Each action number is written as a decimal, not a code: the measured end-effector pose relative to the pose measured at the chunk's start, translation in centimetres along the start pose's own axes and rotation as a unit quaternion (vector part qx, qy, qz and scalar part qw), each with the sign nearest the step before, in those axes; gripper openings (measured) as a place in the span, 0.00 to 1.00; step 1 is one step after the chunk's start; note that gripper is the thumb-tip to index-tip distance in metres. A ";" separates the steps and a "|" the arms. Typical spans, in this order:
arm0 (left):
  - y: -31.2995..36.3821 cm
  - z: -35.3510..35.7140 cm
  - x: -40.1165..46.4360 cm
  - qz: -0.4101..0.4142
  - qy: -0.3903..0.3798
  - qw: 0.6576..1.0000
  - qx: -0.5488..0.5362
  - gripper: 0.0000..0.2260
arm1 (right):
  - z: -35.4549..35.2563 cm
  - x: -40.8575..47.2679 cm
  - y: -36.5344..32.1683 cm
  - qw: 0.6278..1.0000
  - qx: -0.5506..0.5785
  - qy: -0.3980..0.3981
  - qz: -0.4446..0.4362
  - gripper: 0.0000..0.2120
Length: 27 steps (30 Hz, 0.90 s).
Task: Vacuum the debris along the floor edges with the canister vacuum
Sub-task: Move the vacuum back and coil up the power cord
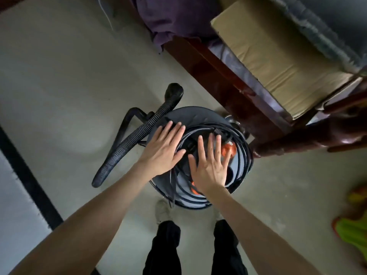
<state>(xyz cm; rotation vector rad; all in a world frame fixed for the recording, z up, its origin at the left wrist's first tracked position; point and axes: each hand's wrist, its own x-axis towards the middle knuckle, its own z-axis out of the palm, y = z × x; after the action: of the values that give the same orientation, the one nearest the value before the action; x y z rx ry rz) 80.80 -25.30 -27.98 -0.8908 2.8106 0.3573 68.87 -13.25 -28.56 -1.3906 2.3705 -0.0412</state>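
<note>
A round grey canister vacuum (190,116) stands on the concrete floor right in front of my feet. A black power cord (241,143) lies coiled on its lid, with orange parts (230,149) showing under the coils. A black ribbed hose (127,143) curves off the canister's left side down to the floor. My left hand (162,147) is spread flat over the lid's left half, fingers straight. My right hand (210,165) is spread flat over the coiled cord, fingers straight. Neither hand grips anything.
A dark red wooden bench (220,72) runs diagonally at the upper right, close to the canister, with a cardboard box (278,56) and purple cloth (170,18) on it. A black stripe (29,175) crosses the floor at left. Bright green and orange fabric (353,229) lies at right.
</note>
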 end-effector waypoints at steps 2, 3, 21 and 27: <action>-0.9 0.2 0.5 0.026 -0.027 0.999 -0.001 0.34 | 0.9 0.0 -0.8 0.999 0.023 -0.007 0.041 0.34; -1.2 0.4 0.7 0.032 -0.031 0.999 -0.003 0.35 | 1.1 0.0 -1.0 0.998 0.033 -0.003 0.054 0.34; 8.8 3.5 -3.7 0.036 -0.037 0.997 0.061 0.39 | 0.8 -7.6 5.4 0.996 0.048 -0.006 0.074 0.30; 18.1 6.3 -6.8 0.061 0.008 0.997 0.045 0.36 | 1.1 -14.1 12.3 0.993 0.058 -0.014 0.100 0.29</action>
<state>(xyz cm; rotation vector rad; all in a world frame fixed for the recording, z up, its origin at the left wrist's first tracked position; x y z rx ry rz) 76.30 -5.48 -29.29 -0.7099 2.8769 0.2389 65.12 5.12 -27.79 -1.0900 2.4313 -0.1016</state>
